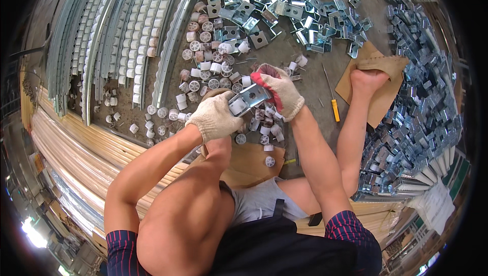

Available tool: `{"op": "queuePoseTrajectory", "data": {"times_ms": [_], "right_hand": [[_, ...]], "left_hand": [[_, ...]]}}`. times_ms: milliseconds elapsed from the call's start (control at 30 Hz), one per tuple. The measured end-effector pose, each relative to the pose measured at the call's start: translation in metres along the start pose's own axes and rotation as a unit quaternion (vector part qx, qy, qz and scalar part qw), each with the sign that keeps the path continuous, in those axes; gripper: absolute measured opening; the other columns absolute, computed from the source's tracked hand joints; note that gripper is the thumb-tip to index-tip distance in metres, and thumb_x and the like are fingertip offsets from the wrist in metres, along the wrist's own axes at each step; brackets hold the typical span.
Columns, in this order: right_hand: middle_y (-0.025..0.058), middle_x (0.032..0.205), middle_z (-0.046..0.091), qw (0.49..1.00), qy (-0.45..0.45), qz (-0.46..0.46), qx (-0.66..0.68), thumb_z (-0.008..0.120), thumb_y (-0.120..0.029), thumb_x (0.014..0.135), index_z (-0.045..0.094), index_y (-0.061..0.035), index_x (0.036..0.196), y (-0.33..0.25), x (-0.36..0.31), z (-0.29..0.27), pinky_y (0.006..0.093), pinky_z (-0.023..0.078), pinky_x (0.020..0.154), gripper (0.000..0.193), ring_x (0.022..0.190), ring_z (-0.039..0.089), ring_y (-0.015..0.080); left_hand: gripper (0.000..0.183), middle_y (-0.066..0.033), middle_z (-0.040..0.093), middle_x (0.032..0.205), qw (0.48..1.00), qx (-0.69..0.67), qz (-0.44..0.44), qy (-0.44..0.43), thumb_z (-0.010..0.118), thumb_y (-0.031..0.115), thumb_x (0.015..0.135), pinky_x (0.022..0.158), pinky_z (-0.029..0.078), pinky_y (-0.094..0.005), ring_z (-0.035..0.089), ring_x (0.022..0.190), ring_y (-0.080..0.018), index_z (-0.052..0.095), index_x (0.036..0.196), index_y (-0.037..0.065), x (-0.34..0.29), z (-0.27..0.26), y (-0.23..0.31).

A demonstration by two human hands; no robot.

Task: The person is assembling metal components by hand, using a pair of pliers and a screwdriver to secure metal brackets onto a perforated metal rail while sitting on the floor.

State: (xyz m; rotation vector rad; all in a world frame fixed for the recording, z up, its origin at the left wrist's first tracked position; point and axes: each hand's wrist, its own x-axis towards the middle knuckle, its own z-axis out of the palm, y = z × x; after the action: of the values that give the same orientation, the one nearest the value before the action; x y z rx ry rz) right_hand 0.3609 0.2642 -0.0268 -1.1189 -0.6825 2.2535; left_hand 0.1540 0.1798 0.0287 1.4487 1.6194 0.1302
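Note:
My left hand (216, 116), in a cream knitted glove, is closed on the near left end of a shiny U-shaped metal bracket (256, 93). A white plastic roller (237, 106) sits in the bracket's channel beside my left fingers. At the bracket's far right end, my right hand (282, 92) has its fingers curled in against the metal; its glove has a red palm side, and the fingertips are partly hidden. Under and around both hands lie many loose white spoked rollers (205, 37), some stained brown.
Loose metal brackets (290, 10) lie heaped ahead, with another large pile (417, 85) at the right. Long metal roller tracks (144, 27) lie at the left, above bundled cream tubes (96, 146). A screwdriver (335, 109) with a yellow handle rests near my right foot, on cardboard (351, 85).

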Motion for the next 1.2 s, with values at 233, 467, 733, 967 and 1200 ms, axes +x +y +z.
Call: {"op": "queuePoseTrajectory", "data": {"times_ms": [233,467,733,967,1200], "right_hand": [[0.0001,0.094,0.074,0.996,0.028,0.007,0.09,0.071,-0.004,0.098,0.072,-0.0085,0.105,0.037,-0.003,-0.021,0.0291,0.064,0.07,0.008,0.079,0.075,0.0117],[-0.0026,0.09,0.068,0.999,-0.023,0.011,0.024,0.075,-0.014,0.095,0.069,-0.0082,0.101,0.051,-0.017,-0.034,0.0241,0.053,0.07,0.011,0.078,0.065,0.0077],[-0.0038,0.089,0.062,0.989,0.01,-0.071,-0.13,0.073,-0.016,0.094,0.065,-0.0057,0.099,0.051,-0.037,-0.021,0.0232,0.047,0.074,0.015,0.081,0.055,0.0048],[-0.0014,0.1,0.064,0.979,-0.01,-0.042,-0.2,0.071,-0.031,0.101,0.068,-0.0042,0.118,0.045,-0.03,-0.032,0.0242,0.049,0.074,0.032,0.082,0.057,0.0063],[0.0281,0.124,0.07,0.715,0.316,0.082,-0.618,0.076,-0.053,0.09,0.06,-0.0009,0.133,0.055,-0.095,-0.077,0.0488,0.054,0.1,0.07,0.114,0.069,0.0445]], "left_hand": [[0.048,-0.0282,0.074,0.099,0.999,0.028,-0.013,-0.01,0.077,0.038,0.08,0.089,0.057,-0.0511,0.072,0.099,-0.0446,0.066,0.114,0.005,-0.013,0.015,-0.003],[0.037,-0.0271,0.073,0.088,0.999,0.003,0.029,-0.019,0.073,0.026,0.079,0.085,0.056,-0.0535,0.072,0.091,-0.0463,0.062,0.109,0.008,-0.031,0.025,0.004],[0.051,-0.0226,0.075,0.099,0.999,-0.003,0.035,0.007,0.079,0.024,0.079,0.086,0.058,-0.0528,0.072,0.098,-0.0447,0.06,0.125,0.012,-0.035,0.036,0.002],[0.05,-0.0267,0.073,0.097,1.0,-0.005,0.021,-0.013,0.074,0.024,0.079,0.089,0.056,-0.0537,0.071,0.097,-0.0473,0.06,0.125,0.01,-0.031,0.029,0.012],[0.059,-0.0269,0.073,0.108,1.0,0.013,-0.008,0.003,0.077,0.031,0.076,0.094,0.055,-0.0529,0.07,0.104,-0.0471,0.06,0.129,0.01,-0.009,0.025,-0.015]]}}
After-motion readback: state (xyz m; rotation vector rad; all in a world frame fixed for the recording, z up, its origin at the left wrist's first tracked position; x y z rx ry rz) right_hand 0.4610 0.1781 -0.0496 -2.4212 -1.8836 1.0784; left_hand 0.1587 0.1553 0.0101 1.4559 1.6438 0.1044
